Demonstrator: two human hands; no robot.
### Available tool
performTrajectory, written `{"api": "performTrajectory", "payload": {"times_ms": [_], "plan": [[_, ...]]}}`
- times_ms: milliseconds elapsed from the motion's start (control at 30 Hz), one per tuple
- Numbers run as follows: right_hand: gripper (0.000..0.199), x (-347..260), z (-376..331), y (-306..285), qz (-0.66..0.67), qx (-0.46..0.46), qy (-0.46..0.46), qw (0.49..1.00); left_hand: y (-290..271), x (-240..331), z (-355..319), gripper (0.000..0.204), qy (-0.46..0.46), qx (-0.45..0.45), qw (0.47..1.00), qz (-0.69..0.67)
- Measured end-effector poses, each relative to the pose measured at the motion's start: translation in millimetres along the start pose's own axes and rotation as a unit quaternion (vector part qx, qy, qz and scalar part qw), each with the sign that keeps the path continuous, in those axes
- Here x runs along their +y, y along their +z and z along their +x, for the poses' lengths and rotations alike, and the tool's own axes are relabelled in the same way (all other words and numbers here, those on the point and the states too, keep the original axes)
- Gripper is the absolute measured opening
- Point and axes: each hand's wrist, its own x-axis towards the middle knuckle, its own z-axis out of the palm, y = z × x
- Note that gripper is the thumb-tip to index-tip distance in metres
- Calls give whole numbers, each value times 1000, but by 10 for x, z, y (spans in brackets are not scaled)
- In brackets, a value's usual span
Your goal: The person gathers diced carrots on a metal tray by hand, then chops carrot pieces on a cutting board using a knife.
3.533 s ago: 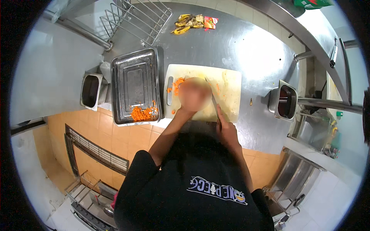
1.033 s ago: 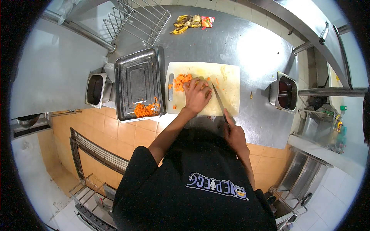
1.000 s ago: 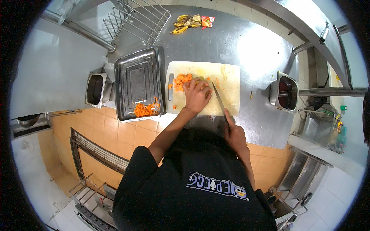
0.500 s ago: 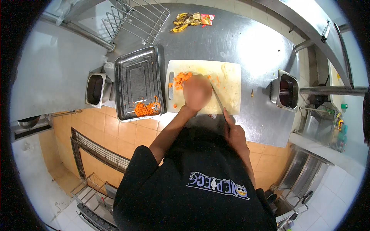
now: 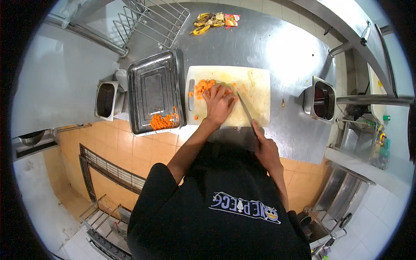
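My left hand (image 5: 219, 103) lies palm down on the pale cutting board (image 5: 259, 89), fingers spread over a heap of chopped orange carrot pieces (image 5: 203, 88). My right hand (image 5: 265, 147) grips the handle of a kitchen knife (image 5: 245, 109) at the board's near edge. Its blade slants up across the board and ends just right of my left hand. A few loose carrot bits lie on the board around the hand.
A rectangular metal tray (image 5: 154, 93) left of the board holds more chopped carrot (image 5: 163, 121) at its near end. A small metal tub (image 5: 105, 99) stands further left, another (image 5: 323, 97) right of the board. Banana peels (image 5: 207, 23) lie at the back beside a wire rack (image 5: 151, 19).
My left hand has shifted a little on the board and now covers the carrot heap more. The knife stays slanted in my right hand at about the same place.
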Motion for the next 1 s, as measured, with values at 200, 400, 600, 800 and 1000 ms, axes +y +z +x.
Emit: {"api": "performTrajectory", "payload": {"times_ms": [200,400,600,800,1000], "plan": [[68,-120,4,-220,33,0,-19,999,14,-29,-22,12,-12,-8,1000,-7],[67,-225,-30,-360,85,34,-32,995,21,-31,-33,9,-17,-11,1000,-15],[70,-105,-26,-190,133,25,-9,991,-86,-44,6,11,-16,8,999,-39],[71,-116,-35,-157,142,-19,49,989,-138,-38,30,11,-28,1,999,-31],[72,-104,-57,-127,70,-40,46,996,-114,-12,31,8,-17,-15,999,-36]]}}
